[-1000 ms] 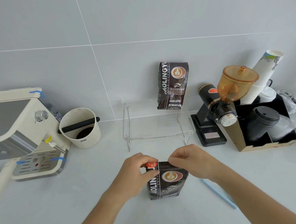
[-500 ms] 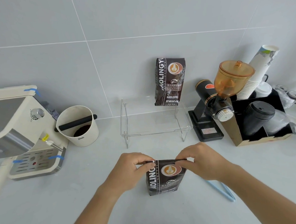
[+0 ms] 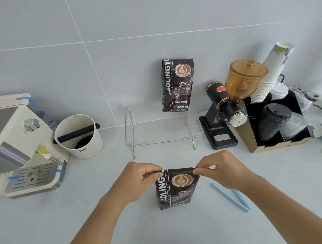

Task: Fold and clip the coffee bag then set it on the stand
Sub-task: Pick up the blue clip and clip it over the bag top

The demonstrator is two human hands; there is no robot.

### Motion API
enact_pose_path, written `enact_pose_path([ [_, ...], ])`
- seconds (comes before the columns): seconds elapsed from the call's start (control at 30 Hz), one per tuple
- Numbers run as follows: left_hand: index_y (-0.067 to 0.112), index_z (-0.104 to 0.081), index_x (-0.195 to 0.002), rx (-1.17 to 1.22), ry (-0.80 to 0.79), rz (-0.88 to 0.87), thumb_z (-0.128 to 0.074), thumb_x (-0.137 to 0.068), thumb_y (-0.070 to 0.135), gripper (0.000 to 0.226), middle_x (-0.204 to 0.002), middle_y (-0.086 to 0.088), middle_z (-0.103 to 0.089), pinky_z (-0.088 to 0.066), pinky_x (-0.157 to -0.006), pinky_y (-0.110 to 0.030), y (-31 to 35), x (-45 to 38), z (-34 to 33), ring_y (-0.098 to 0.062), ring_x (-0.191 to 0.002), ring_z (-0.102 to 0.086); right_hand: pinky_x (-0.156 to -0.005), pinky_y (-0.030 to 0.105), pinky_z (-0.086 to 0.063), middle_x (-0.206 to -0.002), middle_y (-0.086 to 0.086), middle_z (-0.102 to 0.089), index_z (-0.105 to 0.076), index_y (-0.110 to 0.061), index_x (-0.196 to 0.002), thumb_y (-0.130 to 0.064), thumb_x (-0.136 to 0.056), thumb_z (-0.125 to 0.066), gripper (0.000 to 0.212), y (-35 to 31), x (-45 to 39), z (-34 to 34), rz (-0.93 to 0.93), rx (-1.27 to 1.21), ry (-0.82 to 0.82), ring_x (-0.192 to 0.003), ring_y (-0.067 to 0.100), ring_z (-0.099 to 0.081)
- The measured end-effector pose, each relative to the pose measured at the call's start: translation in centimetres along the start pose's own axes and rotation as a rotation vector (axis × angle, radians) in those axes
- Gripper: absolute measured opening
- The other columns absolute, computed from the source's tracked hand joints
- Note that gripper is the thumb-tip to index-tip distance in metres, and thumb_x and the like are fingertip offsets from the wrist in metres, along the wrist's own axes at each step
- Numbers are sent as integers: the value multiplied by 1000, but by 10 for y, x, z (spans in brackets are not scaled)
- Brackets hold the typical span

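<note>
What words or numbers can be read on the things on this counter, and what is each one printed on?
"AOLINGYU", "BAKED.COFFEE", "NET WEIGHT:454" (last character unclear): coffee bag on the stand.
"AOLINGY" (cut off by the fold), "BAKED.COFFEE": coffee bag in the hands.
Small logo on the white knock box: too blurred to read.
Chinese print on both bags, grinder base label: too small.

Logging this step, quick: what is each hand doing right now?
Left hand: closed, pinching the top left corner of the coffee bag.
Right hand: closed, pinching the bag's top right corner.
</note>
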State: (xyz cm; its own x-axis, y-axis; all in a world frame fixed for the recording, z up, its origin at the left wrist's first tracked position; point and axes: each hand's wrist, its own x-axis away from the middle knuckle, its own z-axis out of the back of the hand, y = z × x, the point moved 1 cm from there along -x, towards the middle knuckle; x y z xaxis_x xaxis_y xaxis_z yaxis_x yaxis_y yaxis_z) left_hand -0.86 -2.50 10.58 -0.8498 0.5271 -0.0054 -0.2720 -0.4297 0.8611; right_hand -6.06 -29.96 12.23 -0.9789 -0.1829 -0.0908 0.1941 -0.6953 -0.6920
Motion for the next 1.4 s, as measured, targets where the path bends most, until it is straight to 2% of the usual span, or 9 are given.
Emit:
enact_pose_path([
  [0.1,33,-74,-89,-11,7,5,-71,-87,15,18,-86,20,-77,-55,-74,-15,0,3,0,-2,-81,-73,-65,3,-47,-85,-27,-74,-77,-31,-81,-28,-82,-75,4,18,14,6,-104,-63,72,-75,-3,-69],
  [0.2,31,-75,-88,-8,13,0,-71,-86,13,18,-85,21,-77,-52,-72,-9,0,8,-2,-1,-81,-73,-72,6,-50,-80,-24,-74,-71,-44,-74,-29,-85,-72,18,48,31,7,-246,-8,82,-83,-6,-67],
  [0.33,26,-77,-86,-23,63,-6,-72,-84,9,18,-86,21,-77,-51,-71,-7,-1,10,-3,0,-79,-72,-66,10,-46,-92,-16,-72,-73,-33,-88,-30,-89,-67,7,97,56,-5,-482,163,39,-75,-1,-64],
  [0.47,23,-77,-86,-35,85,-11,-72,-84,5,18,-85,16,-78,-56,-73,-14,-1,13,-5,-3,-78,-74,-76,27,-45,-109,-7,-71,-69,-25,-112,-33,-92,-59,24,142,85,-22,-808,272,-25,-89,14,-59],
  [0.63,17,-78,-87,-37,118,-10,-72,-83,2,17,-85,13,-78,-56,-74,-14,-3,15,-6,-6,-78,-74,-67,28,-45,-101,-1,-70,-69,-26,-104,-32,-90,-57,19,158,106,-38,-969,296,-76,-83,20,-59],
  [0.73,14,-78,-89,-26,133,4,-72,-83,0,16,-83,7,-79,-55,-75,-14,-4,15,-6,-7,-78,-74,-59,28,-48,-85,-1,-69,-69,-24,-85,-30,-91,-56,16,158,111,-41,-992,311,-79,-76,22,-64],
  [1.0,9,-78,-93,24,149,32,-70,-84,-1,16,-88,0,-80,-55,-77,-15,-3,17,-9,-11,-82,-74,-47,26,-37,-68,1,-62,-58,-21,-65,-27,-90,-57,26,149,110,-42,-1000,322,-75,-62,22,-58],
  [1.27,29,-74,-93,10,126,32,-65,-90,4,27,-92,14,-77,-53,-79,-13,-6,17,-7,-5,-87,-72,-53,28,-45,-70,-7,-67,-63,-27,-80,-30,-93,-57,15,125,95,-29,-871,229,69,-64,21,-61],
  [1.4,28,-73,-98,10,143,44,-62,-92,7,24,-96,17,-76,-52,-81,-12,-9,16,-8,-4,-91,-71,-58,40,-60,-73,-4,-69,-63,-27,-80,-26,-92,-59,13,105,83,-15,-781,102,160,-61,25,-68],
])
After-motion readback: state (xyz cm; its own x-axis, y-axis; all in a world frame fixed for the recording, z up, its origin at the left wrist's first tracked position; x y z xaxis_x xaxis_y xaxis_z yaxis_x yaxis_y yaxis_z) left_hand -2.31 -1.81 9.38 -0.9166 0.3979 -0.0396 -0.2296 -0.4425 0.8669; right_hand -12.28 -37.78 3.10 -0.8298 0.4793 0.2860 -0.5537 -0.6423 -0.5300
